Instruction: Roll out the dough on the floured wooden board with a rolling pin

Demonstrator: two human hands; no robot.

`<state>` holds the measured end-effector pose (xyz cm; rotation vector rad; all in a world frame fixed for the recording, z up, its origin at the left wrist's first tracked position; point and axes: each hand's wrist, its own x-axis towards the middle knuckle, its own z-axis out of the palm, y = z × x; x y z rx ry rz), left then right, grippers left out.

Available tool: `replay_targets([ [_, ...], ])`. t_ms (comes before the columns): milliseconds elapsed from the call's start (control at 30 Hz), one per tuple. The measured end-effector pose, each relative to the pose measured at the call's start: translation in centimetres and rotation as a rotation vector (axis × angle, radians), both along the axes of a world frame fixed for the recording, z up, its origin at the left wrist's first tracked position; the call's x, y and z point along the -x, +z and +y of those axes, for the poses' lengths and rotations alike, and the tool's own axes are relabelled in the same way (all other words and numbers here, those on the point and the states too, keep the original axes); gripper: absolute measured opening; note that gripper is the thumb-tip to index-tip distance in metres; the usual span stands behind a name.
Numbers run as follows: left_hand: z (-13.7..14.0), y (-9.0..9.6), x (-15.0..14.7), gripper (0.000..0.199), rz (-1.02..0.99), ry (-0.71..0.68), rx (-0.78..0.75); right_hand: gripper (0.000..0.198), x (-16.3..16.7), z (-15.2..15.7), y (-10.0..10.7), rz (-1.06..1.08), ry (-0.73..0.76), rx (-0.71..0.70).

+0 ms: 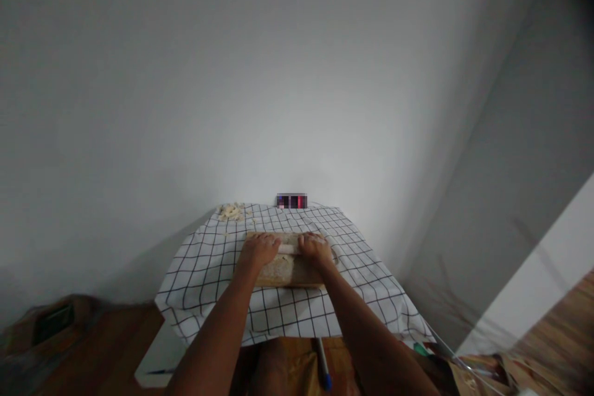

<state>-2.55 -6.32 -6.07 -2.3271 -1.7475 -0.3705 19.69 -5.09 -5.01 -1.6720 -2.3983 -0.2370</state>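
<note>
A pale rod shaped like a rolling pin (288,249) lies crosswise on a floured wooden board (288,275). My left hand (263,246) grips its left part, fingers bent over it. On the right part my right hand (315,245) is closed the same way. Only the rod's middle shows between my hands; its ends are hidden beneath them. A pale, floury layer covers the board, but I cannot tell whether flat dough lies there.
The board rests on a white checked cloth (273,318) over a table against the wall. A heap of pale dough strips (231,211) lies at the far left corner. A blurred-out dark object (292,201) stands at the back edge. A pen (323,364) lies below the near edge.
</note>
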Motion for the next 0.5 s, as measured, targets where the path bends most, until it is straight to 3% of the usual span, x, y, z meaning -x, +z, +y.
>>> replay_targets([
  [500,0.11,0.77,-0.28,0.043,0.041,0.035,0.054,0.039,-0.06,0.56,0.12,-0.074,0.032,0.016],
])
